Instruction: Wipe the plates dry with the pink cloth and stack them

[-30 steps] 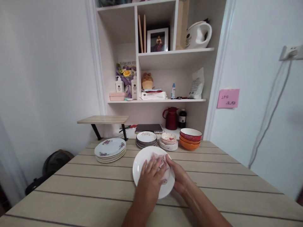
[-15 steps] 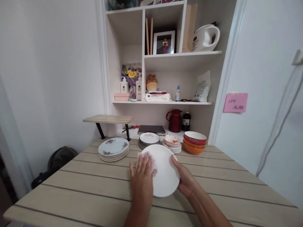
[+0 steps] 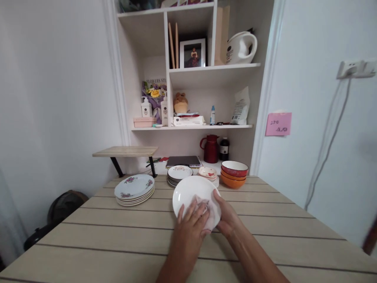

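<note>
A plain white plate (image 3: pixel 185 193) is tilted above the table, its face turned toward me. My right hand (image 3: pixel 226 214) grips its right rim, thumb on the face and fingers behind. With fingers laid over it, my left hand (image 3: pixel 191 224) presses a pale pink-white cloth (image 3: pixel 209 208) against the lower right of the plate. Behind the plate stand a stack of dark-rimmed plates (image 3: pixel 180 173) and small pinkish dishes (image 3: pixel 207 172), partly hidden by it. Flower-patterned plates (image 3: pixel 134 187) are piled at the left.
Red and orange bowls (image 3: pixel 234 174) are stacked at the right rear of the slatted table (image 3: pixel 118 236). A small raised wooden stand (image 3: pixel 126 151) is at the back left. A red jug (image 3: pixel 211 149) and a dark bottle (image 3: pixel 224 148) stand under the shelves (image 3: pixel 194 127).
My left hand has slid the cloth from the plate's left side to its lower right. My right hand keeps its hold on the rim. The view has turned slightly right.
</note>
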`<state>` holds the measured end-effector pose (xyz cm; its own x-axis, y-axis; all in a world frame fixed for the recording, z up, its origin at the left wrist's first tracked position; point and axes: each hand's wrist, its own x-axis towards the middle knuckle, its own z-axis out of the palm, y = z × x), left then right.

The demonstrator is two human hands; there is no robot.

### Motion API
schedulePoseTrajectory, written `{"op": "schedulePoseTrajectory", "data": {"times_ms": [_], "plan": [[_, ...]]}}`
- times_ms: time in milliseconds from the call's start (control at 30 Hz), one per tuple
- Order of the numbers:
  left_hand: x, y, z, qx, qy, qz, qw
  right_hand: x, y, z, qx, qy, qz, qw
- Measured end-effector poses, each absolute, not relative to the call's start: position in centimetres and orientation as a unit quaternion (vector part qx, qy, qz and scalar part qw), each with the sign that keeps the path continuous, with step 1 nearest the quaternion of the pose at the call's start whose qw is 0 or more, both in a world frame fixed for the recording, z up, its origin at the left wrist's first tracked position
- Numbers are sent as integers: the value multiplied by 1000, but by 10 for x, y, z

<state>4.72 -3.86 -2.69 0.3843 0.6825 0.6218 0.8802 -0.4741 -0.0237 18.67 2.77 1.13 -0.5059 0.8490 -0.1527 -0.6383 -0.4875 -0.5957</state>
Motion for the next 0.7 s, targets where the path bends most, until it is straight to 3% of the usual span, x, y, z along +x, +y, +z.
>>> {"op": "schedulePoseTrajectory", "data": {"times_ms": [133, 333, 700], "plan": [[41, -40, -26, -765, -515, -309, 231, 198, 31, 18, -220, -233, 816, 481], [30, -39, -26, -657, -620, -339, 262, 184, 18, 16, -293, -267, 800, 451], [28, -35, -30, -659, -629, -348, 221, 177, 11, 15, -320, -292, 787, 439]]}}
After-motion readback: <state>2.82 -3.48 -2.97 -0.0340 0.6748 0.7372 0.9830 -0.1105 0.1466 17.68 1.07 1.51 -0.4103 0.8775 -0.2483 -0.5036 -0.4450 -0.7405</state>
